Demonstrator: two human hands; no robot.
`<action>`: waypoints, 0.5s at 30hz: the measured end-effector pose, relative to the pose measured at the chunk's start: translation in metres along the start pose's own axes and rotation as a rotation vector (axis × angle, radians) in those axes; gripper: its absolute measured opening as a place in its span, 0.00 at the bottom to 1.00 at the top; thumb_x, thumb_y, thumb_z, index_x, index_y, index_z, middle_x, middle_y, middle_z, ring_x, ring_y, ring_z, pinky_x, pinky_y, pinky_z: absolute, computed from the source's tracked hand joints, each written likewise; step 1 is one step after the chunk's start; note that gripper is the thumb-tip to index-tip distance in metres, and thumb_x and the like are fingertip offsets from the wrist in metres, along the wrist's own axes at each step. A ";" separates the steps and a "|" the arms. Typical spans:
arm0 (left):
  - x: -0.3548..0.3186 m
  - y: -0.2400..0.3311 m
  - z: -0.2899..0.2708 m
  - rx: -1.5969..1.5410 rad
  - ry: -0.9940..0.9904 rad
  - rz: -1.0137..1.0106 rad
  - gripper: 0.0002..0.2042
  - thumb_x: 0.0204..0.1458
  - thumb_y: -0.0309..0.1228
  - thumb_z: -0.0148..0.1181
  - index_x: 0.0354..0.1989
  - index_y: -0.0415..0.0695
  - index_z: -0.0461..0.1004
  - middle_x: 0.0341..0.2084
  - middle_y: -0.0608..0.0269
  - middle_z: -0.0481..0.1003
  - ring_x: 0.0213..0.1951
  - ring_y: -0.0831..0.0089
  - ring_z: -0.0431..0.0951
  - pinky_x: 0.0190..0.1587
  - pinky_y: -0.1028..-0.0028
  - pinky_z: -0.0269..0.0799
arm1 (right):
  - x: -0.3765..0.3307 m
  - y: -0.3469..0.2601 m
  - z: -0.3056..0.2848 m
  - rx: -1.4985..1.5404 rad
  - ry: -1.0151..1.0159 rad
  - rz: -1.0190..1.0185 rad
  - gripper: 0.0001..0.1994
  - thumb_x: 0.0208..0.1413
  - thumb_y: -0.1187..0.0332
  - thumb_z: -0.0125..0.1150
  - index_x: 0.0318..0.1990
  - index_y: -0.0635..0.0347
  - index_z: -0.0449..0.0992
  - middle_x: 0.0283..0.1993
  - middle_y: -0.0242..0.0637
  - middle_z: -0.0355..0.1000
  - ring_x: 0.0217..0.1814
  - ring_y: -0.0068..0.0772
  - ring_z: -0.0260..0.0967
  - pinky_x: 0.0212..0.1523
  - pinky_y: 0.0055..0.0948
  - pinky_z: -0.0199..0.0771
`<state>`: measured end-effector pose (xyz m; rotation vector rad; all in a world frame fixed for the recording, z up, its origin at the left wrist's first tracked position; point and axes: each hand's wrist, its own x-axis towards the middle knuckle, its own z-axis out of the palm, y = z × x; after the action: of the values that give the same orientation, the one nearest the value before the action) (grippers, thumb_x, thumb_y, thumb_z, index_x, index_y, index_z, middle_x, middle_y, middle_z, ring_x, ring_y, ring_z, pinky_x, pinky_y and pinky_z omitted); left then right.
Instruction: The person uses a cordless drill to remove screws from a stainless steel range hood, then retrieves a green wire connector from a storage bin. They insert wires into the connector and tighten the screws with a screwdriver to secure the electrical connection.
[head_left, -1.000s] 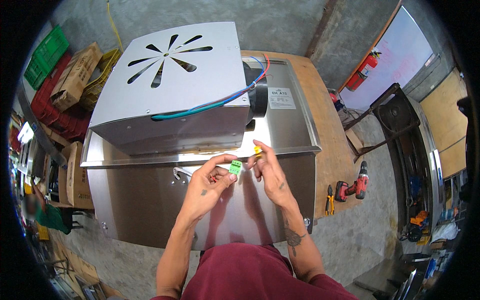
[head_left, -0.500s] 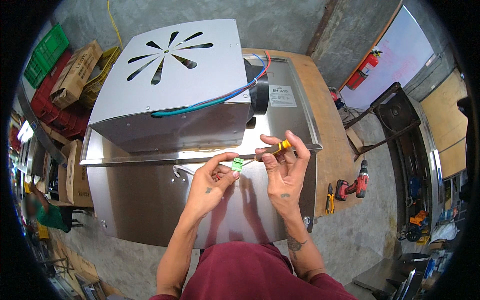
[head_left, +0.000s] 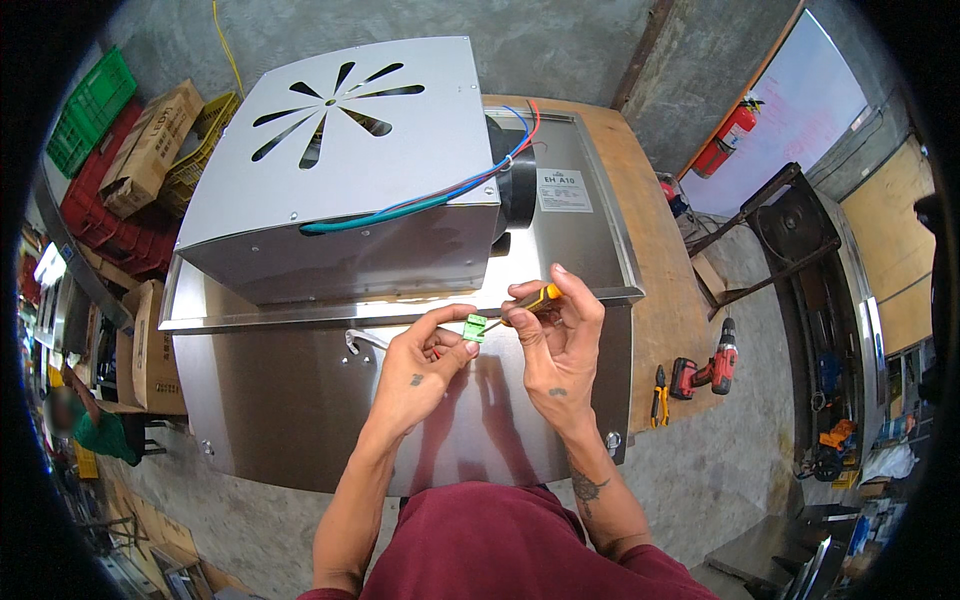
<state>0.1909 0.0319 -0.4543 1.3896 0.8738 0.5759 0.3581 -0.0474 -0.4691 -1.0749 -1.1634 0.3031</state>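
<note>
Small green plastic connector (head_left: 474, 327) pinched in left hand (head_left: 425, 362) fingertips above steel housing (head_left: 330, 400), right hand (head_left: 556, 335) clasping yellow-handled screwdriver (head_left: 532, 301) against it; likely light, rigid, slippery—best gripped by its 2 flat sides.
</note>
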 end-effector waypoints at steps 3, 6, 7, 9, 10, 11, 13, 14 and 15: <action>0.000 0.001 0.000 0.014 -0.010 -0.012 0.22 0.66 0.22 0.69 0.68 0.41 0.80 0.32 0.68 0.83 0.33 0.85 0.74 0.38 0.79 0.71 | 0.000 0.000 -0.001 -0.029 -0.039 -0.033 0.31 0.74 0.82 0.60 0.79 0.56 0.57 0.59 0.48 0.77 0.57 0.32 0.80 0.58 0.34 0.85; 0.000 0.001 0.001 -0.001 -0.013 -0.013 0.21 0.66 0.21 0.69 0.68 0.41 0.80 0.32 0.67 0.82 0.33 0.85 0.75 0.38 0.79 0.71 | 0.004 -0.002 -0.003 -0.078 -0.111 -0.073 0.31 0.73 0.83 0.60 0.78 0.56 0.59 0.59 0.49 0.77 0.56 0.32 0.80 0.58 0.34 0.85; 0.000 0.000 0.002 -0.010 -0.017 -0.008 0.21 0.66 0.21 0.69 0.68 0.41 0.80 0.32 0.67 0.82 0.33 0.85 0.75 0.38 0.78 0.72 | 0.005 -0.003 -0.005 -0.102 -0.139 -0.085 0.31 0.73 0.84 0.60 0.78 0.56 0.59 0.59 0.49 0.77 0.56 0.32 0.80 0.58 0.34 0.85; 0.000 -0.002 0.002 -0.013 -0.023 -0.001 0.21 0.66 0.21 0.68 0.68 0.41 0.80 0.32 0.67 0.82 0.33 0.85 0.75 0.39 0.78 0.72 | 0.008 0.000 -0.007 -0.080 -0.179 -0.103 0.32 0.69 0.86 0.62 0.77 0.56 0.63 0.59 0.48 0.78 0.57 0.36 0.82 0.57 0.34 0.87; 0.000 -0.002 0.002 -0.008 -0.022 0.001 0.21 0.66 0.21 0.68 0.68 0.41 0.80 0.32 0.67 0.83 0.33 0.85 0.75 0.39 0.78 0.72 | 0.009 0.001 -0.008 -0.066 -0.199 -0.111 0.33 0.67 0.88 0.63 0.77 0.55 0.65 0.59 0.48 0.79 0.58 0.38 0.83 0.57 0.35 0.88; 0.000 -0.003 0.002 -0.002 -0.021 0.003 0.21 0.66 0.21 0.68 0.68 0.41 0.80 0.32 0.67 0.83 0.33 0.85 0.75 0.39 0.78 0.72 | 0.011 0.000 -0.008 -0.054 -0.215 -0.104 0.34 0.66 0.89 0.63 0.77 0.55 0.65 0.59 0.48 0.79 0.58 0.39 0.83 0.57 0.35 0.88; -0.001 -0.003 0.002 -0.004 -0.027 0.006 0.21 0.66 0.21 0.68 0.68 0.42 0.80 0.33 0.67 0.83 0.34 0.85 0.76 0.39 0.78 0.72 | 0.014 -0.003 -0.008 -0.030 -0.247 -0.091 0.36 0.65 0.91 0.62 0.77 0.54 0.65 0.58 0.47 0.79 0.58 0.41 0.83 0.57 0.36 0.87; -0.001 -0.002 0.002 -0.004 -0.031 0.008 0.21 0.66 0.21 0.68 0.68 0.42 0.80 0.33 0.67 0.83 0.34 0.85 0.76 0.39 0.78 0.73 | 0.014 -0.001 -0.008 -0.069 -0.232 -0.127 0.36 0.64 0.91 0.61 0.77 0.54 0.65 0.58 0.47 0.79 0.58 0.42 0.83 0.57 0.36 0.88; 0.000 -0.005 0.001 -0.032 -0.024 0.010 0.21 0.66 0.21 0.68 0.68 0.42 0.80 0.33 0.66 0.84 0.34 0.85 0.77 0.39 0.78 0.73 | 0.014 0.002 -0.008 -0.109 -0.217 -0.162 0.36 0.64 0.92 0.61 0.77 0.54 0.65 0.58 0.47 0.79 0.58 0.42 0.83 0.57 0.36 0.88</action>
<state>0.1908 0.0305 -0.4588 1.3697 0.8360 0.5773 0.3716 -0.0406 -0.4624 -1.0529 -1.4667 0.2351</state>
